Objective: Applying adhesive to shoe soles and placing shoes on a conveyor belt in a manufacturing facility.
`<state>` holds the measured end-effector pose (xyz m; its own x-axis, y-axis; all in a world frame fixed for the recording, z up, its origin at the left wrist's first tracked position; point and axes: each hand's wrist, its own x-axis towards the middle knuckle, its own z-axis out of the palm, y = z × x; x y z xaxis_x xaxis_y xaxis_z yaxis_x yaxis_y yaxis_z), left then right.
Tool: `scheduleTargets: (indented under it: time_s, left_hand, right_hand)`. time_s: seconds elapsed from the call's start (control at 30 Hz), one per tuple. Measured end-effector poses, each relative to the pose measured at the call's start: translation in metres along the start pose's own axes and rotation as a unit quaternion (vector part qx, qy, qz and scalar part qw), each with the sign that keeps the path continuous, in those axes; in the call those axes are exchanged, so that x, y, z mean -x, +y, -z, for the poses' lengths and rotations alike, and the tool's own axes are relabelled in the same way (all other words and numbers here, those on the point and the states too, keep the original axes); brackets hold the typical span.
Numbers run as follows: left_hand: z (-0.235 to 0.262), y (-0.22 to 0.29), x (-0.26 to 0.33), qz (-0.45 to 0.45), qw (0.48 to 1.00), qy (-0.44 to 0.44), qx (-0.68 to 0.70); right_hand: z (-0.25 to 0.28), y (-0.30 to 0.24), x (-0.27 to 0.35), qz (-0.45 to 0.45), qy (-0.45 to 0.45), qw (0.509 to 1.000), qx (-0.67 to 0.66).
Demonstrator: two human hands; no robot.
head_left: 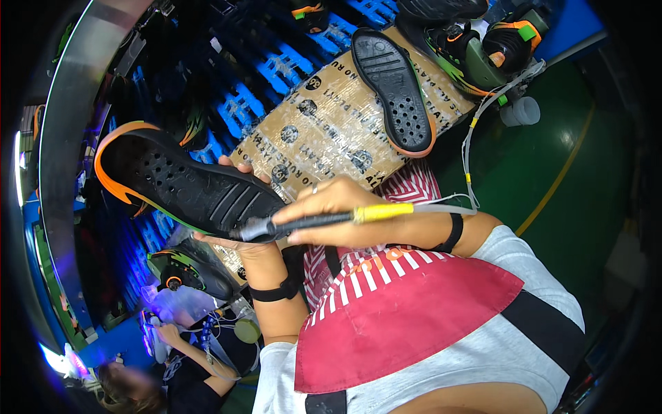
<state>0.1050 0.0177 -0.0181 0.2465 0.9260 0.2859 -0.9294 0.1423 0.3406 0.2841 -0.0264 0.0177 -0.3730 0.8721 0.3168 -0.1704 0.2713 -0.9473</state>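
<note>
My left hand (256,250) is wrapped round a black shoe sole (176,179) with an orange rim at one end, its fingers on the far edge and its thumb on the near one. Round holes and ridges show on the sole's upturned face. In my right hand (331,205) is a brush (321,222) with a dark handle, a yellow-wrapped end and a thin clear tube trailing from it. Its pale tip (255,230) meets the near end of the sole. A second black sole (400,96) lies on the printed cardboard (310,124) beyond my hands.
Blue rollers (241,107) run behind the cardboard. Several green, black and orange shoes (462,58) stand at the upper right, near a white cup (522,112) and a hanging tube (466,148). Another shoe (185,270) is at lower left. Below it a co-worker's arm (196,353) reaches in.
</note>
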Motion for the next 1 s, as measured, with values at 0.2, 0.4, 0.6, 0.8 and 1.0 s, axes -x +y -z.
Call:
scheduleTargets:
  time_s: [0.2,0.4,0.6,0.8,1.0]
  left_hand:
    - [0.006,0.02,0.006,0.039,0.999,0.005,-0.015]
    - [-0.005,0.025,0.001,0.105,0.991,0.042,-0.074]
    - [-0.015,0.033,-0.003,0.17,0.975,0.038,-0.14]
    - [-0.022,0.033,-0.008,0.201,0.934,0.134,-0.264]
    - [-0.026,0.036,-0.016,0.302,0.925,0.141,-0.181]
  right_hand:
    - [0.007,-0.007,0.002,-0.016,-0.076,0.994,-0.08]
    - [0.007,0.001,0.002,0.032,-0.13,0.989,0.059]
    - [0.017,0.0,0.0,0.075,-0.141,0.986,0.042]
    - [0.018,0.008,0.004,0.129,-0.232,0.944,0.195]
    - [0.015,0.003,0.001,0.149,-0.165,0.96,0.168]
